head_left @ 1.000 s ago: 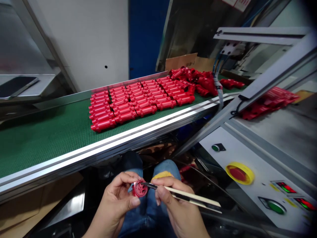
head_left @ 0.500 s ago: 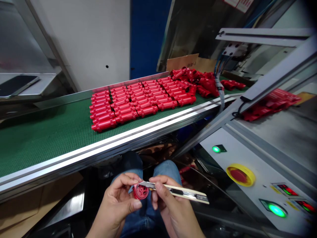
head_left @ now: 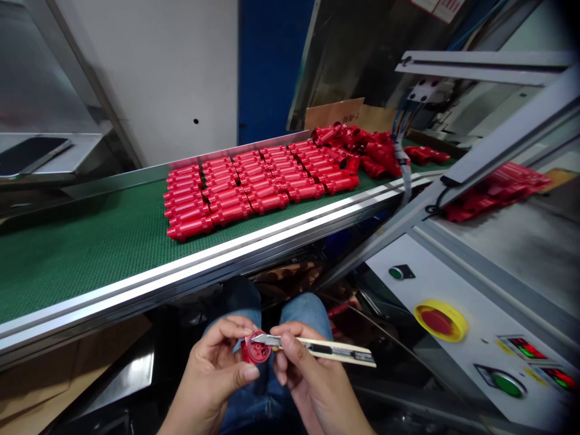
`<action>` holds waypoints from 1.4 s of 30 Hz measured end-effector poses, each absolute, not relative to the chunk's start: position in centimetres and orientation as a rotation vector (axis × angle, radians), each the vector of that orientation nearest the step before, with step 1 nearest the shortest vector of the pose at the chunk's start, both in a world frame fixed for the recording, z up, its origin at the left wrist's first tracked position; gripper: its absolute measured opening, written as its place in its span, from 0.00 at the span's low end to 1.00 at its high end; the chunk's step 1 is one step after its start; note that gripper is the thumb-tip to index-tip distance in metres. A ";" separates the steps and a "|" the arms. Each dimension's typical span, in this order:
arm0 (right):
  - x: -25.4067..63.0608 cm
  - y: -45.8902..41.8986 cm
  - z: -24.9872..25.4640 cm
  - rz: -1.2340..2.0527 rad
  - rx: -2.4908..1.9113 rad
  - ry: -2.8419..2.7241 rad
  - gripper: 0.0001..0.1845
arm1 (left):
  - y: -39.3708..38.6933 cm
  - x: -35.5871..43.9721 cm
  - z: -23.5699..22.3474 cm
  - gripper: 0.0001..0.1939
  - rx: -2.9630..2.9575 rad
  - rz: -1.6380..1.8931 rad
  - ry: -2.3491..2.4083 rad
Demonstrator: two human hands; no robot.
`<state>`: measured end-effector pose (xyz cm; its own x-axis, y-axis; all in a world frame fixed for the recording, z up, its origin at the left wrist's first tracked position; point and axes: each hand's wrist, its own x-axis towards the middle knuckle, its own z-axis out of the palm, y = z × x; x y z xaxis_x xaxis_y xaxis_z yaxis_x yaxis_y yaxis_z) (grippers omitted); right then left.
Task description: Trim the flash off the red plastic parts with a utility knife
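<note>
Behind it all sits a green conveyor belt (head_left: pixel 90 260), but up close the left hand (head_left: pixel 211 368) is curled shut around a small red plastic part (head_left: pixel 256 348), while the right hand (head_left: pixel 312 368) pinches a snap-off utility knife (head_left: pixel 338 348) lying roughly 3-to-9 o'clock, blade tip right on the part, with rows of red cylinders (head_left: pixel 235 193) way off at 12.

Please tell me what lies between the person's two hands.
The head view shows a round red plastic part between the left hand and right hand, with the blade of a utility knife at its upper edge.

The head camera looks forward and down at both hands (head_left: pixel 211 374) (head_left: pixel 317 377).
</note>
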<state>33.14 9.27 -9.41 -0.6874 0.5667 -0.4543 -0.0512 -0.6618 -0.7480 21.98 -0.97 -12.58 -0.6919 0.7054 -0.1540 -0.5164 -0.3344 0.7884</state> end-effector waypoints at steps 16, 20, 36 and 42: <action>35.2 11.9 -9.0 1.587 -0.369 -1.981 0.13 | -1.3 21.9 -12.5 0.18 0.296 2.033 1.129; 35.0 11.4 -9.8 1.558 -0.366 -1.946 0.11 | -1.3 21.9 -12.5 0.18 0.307 2.026 1.130; 34.9 11.1 -10.2 1.402 -0.283 -2.051 0.08 | -1.4 22.1 -13.0 0.19 0.250 2.014 1.140; 34.3 12.1 -10.4 1.192 0.109 -2.187 0.10 | -1.7 22.4 -13.2 0.20 0.170 1.973 1.114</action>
